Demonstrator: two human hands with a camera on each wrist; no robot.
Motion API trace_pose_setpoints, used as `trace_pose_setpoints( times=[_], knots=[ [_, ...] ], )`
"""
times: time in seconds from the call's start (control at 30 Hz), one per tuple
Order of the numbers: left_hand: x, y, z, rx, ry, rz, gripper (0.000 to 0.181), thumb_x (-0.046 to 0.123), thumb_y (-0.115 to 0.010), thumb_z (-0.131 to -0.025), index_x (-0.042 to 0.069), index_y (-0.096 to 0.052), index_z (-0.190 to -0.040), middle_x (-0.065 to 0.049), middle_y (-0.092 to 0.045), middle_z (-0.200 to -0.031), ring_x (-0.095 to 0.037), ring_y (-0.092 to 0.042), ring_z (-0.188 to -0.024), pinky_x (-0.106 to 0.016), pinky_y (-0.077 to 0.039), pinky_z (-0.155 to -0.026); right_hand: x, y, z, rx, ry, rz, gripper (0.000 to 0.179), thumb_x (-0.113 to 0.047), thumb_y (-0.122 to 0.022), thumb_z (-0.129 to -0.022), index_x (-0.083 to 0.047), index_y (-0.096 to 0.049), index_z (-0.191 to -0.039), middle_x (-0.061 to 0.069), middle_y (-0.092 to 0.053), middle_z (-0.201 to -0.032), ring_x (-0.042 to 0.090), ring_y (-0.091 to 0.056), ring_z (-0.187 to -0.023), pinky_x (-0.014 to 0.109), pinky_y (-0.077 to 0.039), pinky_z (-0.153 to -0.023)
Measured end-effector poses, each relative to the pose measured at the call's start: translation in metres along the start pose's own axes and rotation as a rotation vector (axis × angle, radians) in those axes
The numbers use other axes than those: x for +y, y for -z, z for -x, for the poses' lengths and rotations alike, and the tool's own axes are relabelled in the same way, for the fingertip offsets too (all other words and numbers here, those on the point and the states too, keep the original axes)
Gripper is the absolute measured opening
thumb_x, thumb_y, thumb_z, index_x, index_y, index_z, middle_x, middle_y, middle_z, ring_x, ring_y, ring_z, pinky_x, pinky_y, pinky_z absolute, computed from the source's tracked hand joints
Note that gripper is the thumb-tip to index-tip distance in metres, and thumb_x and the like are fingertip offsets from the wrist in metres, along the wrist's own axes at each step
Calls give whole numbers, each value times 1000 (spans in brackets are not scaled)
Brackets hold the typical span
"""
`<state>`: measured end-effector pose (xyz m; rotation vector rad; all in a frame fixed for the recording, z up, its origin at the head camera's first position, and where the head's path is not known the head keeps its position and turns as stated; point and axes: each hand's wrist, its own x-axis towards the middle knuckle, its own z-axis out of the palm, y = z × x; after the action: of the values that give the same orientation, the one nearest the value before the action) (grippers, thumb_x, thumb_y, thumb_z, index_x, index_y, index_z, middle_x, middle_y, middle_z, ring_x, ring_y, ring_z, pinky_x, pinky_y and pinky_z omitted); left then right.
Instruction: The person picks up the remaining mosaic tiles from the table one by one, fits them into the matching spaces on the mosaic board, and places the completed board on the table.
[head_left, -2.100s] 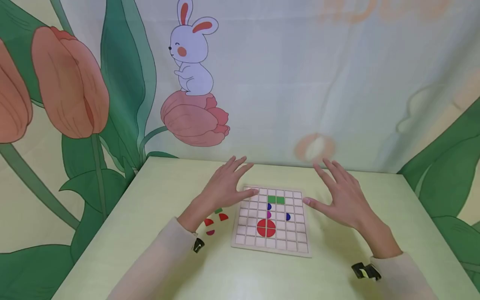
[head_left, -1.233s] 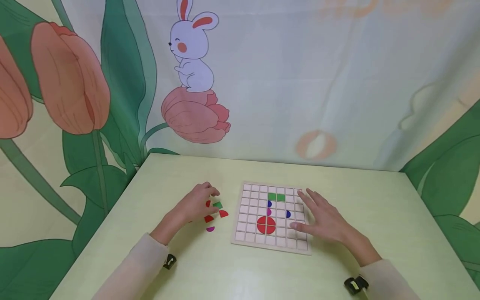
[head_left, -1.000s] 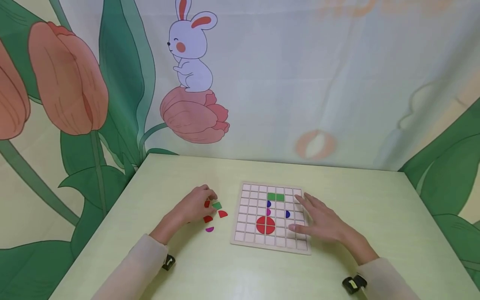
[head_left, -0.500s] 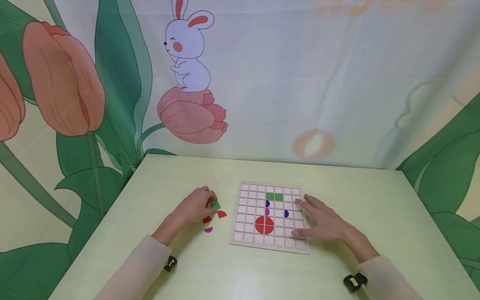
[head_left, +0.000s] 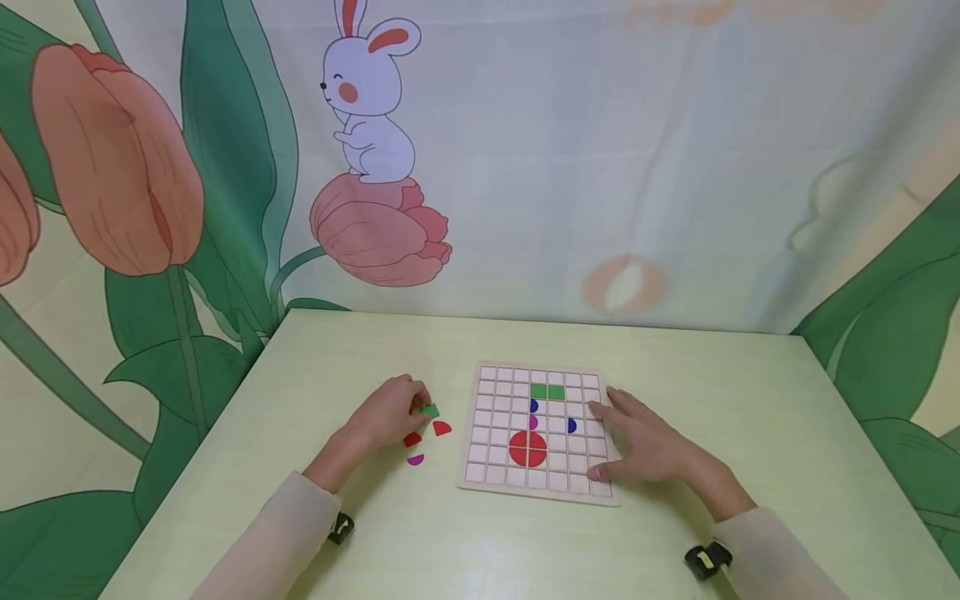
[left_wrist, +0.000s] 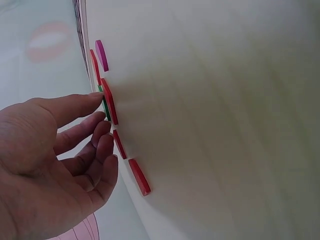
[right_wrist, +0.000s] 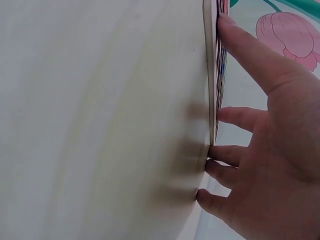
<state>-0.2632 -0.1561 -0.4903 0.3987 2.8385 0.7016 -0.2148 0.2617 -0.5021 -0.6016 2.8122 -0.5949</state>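
My left hand (head_left: 381,414) reaches down to the loose pieces left of the board, thumb and fingertips pinching a small green tile (head_left: 431,411). In the left wrist view this green tile (left_wrist: 105,107) shows between the thumb and fingers, partly behind a red piece (left_wrist: 110,101). My right hand (head_left: 651,442) has its fingers spread along the right edge of a pale grid board (head_left: 489,477), thumb and fingertips resting on it. Set in the board are two green squares (head_left: 547,392), a red circle of quarter pieces (head_left: 528,449), blue half-rounds (head_left: 572,426) and a purple half-round (head_left: 532,422).
Around the left hand lie red quarter pieces (head_left: 442,428) and a purple half-round (head_left: 416,460); another red piece (left_wrist: 139,177) sits under the fingers. A pale table (head_left: 525,550) bears everything, with a printed cloth (head_left: 517,167) hanging behind it.
My left hand has moved left from over the board, down to the loose pieces, and closed its fingertips on the green tile. The right hand has come down onto the board's right edge.
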Motion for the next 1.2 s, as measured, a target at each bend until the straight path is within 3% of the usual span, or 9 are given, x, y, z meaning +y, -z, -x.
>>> trace_pose_setpoints(
  times=[0.23, 0.47, 0.6, 0.87, 1.0, 1.2],
  knots=[
    [3, -1, -2, 6, 11, -19, 20, 11, -81, -94, 5, -70, -108, -5, -62, -99, -19, -56, -88, -32, -55, -82, -2, 1, 2, -2, 12, -7, 107, -61, -84, -82, -5, -39, -163, 31, -18, -171, 54, -18, -156, 70, -25, -120],
    [12, 2, -2, 3, 26, -31, 15, 12, -80, -95, 13, -68, -103, -1, -63, -94, -20, -58, -87, -31, -54, -76, -6, 4, 3, -15, 7, -8, 109, -61, -85, -82, -5, -39, -163, 31, -18, -170, 54, -18, -155, 70, -25, -120],
    [20, 5, -7, 17, -10, -28, 12, 14, -79, -97, 15, -68, -101, 2, -63, -92, -18, -58, -87, -28, -54, -74, -6, 5, 2, -18, 4, -7, 109, -63, -84, -82, -6, -39, -163, 30, -18, -171, 54, -19, -155, 70, -26, -119],
    [58, 5, -27, 24, -162, 86, 6, 17, -73, -101, 17, -68, -102, 2, -65, -93, -18, -60, -90, -30, -54, -79, -4, 5, 2, -14, -2, -25, 109, -61, -86, -81, -6, -39, -163, 30, -18, -171, 54, -18, -155, 70, -25, -119],
    [80, -2, -42, 17, -222, 158, 5, 16, -72, -102, 15, -69, -105, 2, -65, -94, -18, -60, -91, -29, -54, -80, -4, 4, 2, -11, -1, -32, 109, -60, -86, -81, -6, -39, -163, 30, -18, -171, 54, -18, -155, 71, -25, -119],
    [112, -22, -67, 21, -259, 228, 4, 18, -73, -103, 17, -70, -104, 4, -66, -92, -16, -60, -88, -26, -53, -78, -5, 5, 2, -10, -10, -44, 109, -60, -86, -81, -7, -39, -163, 29, -19, -171, 54, -18, -156, 71, -26, -119]
  ],
)
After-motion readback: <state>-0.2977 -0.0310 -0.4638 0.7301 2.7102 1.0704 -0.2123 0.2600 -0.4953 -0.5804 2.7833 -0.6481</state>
